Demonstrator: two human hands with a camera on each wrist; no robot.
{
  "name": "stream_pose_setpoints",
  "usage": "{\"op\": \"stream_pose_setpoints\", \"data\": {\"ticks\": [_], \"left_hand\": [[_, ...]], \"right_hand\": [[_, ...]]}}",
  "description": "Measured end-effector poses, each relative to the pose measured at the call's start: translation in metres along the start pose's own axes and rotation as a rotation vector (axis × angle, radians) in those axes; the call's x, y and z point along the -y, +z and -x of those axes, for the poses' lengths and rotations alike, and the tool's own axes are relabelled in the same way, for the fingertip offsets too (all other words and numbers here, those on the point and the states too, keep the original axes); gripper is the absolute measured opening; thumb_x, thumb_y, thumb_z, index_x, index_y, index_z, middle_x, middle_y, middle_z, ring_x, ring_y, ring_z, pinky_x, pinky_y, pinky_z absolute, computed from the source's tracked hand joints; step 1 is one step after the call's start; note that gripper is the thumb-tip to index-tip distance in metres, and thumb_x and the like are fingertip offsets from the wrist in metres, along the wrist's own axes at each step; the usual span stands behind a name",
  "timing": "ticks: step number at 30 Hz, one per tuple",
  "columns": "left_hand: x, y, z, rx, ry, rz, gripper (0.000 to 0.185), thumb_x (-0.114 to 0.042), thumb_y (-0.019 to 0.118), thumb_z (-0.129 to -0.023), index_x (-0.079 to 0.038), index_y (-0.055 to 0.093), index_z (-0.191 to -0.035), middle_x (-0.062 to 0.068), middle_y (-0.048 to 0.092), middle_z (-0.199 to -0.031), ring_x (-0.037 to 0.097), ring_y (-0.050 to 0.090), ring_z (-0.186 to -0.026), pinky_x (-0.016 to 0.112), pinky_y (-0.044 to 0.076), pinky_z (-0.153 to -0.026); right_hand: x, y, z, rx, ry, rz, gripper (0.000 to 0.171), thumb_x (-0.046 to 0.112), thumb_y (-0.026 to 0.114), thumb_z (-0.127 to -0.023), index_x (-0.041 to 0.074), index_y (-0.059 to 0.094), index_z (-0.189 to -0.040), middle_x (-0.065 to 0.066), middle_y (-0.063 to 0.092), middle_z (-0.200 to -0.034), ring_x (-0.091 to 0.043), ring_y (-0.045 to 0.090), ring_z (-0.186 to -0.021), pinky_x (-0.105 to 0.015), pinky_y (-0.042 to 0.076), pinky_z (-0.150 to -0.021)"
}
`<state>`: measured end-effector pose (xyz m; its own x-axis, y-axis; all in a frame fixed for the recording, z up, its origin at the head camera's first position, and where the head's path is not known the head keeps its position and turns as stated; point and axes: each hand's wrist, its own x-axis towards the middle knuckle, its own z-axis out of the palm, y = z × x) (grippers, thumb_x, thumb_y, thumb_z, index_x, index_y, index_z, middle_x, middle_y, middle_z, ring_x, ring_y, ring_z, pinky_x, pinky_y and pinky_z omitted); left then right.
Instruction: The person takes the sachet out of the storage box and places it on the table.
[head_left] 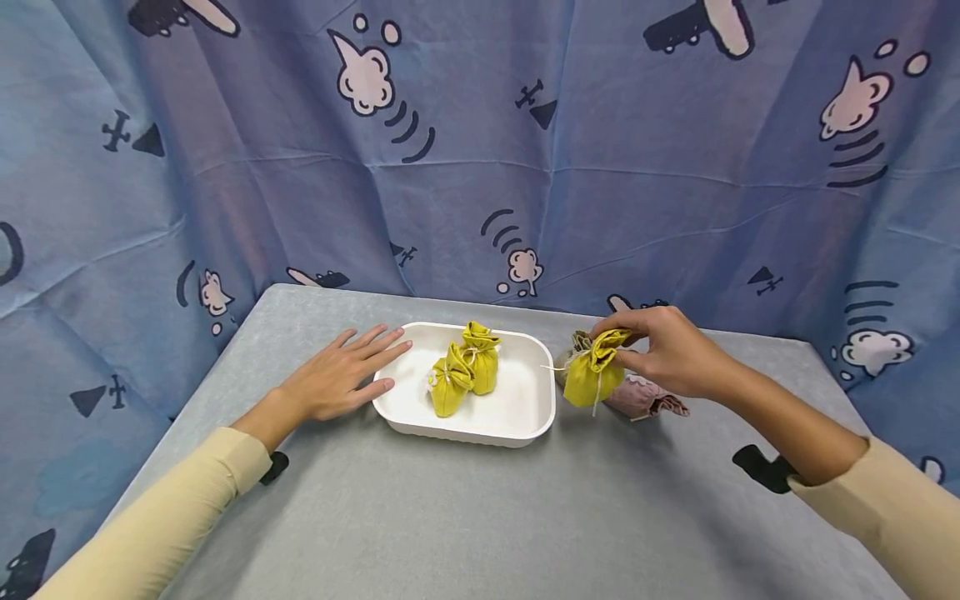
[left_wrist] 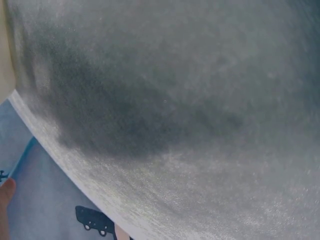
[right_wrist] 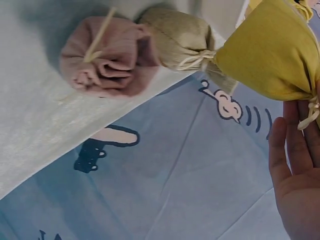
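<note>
My right hand (head_left: 667, 354) pinches a yellow drawstring pouch (head_left: 588, 379) by its gathered neck, just right of a white tray (head_left: 468, 435). In the right wrist view this pouch (right_wrist: 272, 52) hangs from the fingers with its cord dangling. Two more yellow pouches, a front one (head_left: 448, 392) and a back one (head_left: 486, 371), lean together inside the tray. My left hand (head_left: 337, 375) lies at the tray's left end, fingers spread and fairly straight, fingertips over the rim. Behind the held pouch are a pink pouch (right_wrist: 107, 57) and a beige pouch (right_wrist: 175, 35), both on the table.
The grey table (head_left: 480, 517) reaches back to a blue patterned curtain (head_left: 465, 167), which also hangs at both sides. Mostly grey tabletop (left_wrist: 175, 120) fills the left wrist view, with its edge at lower left.
</note>
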<state>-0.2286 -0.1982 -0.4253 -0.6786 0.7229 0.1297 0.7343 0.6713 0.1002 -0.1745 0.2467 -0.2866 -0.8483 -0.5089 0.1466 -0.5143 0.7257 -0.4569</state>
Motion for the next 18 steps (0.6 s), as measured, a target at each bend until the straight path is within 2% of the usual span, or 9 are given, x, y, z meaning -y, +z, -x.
{"op": "stream_pose_setpoints", "data": {"ticks": [12,18], "left_hand": [[-0.001,-0.002,0.0,0.029,-0.021,0.015,0.063,-0.05,0.038,-0.105,-0.026,0.022,-0.16,-0.001,0.019,-0.165,0.028,0.018,-0.151,0.062,0.018,-0.116],[0.0,-0.001,0.0,0.018,-0.012,0.003,0.063,-0.05,0.038,-0.105,-0.025,0.024,-0.16,-0.001,0.02,-0.165,0.029,0.02,-0.15,0.063,0.021,-0.114]], "right_hand": [[-0.018,0.01,0.011,0.055,0.011,-0.033,0.036,-0.011,0.072,-0.081,0.003,0.073,-0.114,-0.007,0.072,-0.11,-0.018,0.067,-0.092,-0.033,0.057,-0.079],[-0.025,0.021,0.013,0.07,0.004,-0.057,0.036,-0.012,0.072,-0.08,0.001,0.072,-0.113,-0.006,0.072,-0.109,-0.019,0.067,-0.094,-0.037,0.057,-0.079]]}}
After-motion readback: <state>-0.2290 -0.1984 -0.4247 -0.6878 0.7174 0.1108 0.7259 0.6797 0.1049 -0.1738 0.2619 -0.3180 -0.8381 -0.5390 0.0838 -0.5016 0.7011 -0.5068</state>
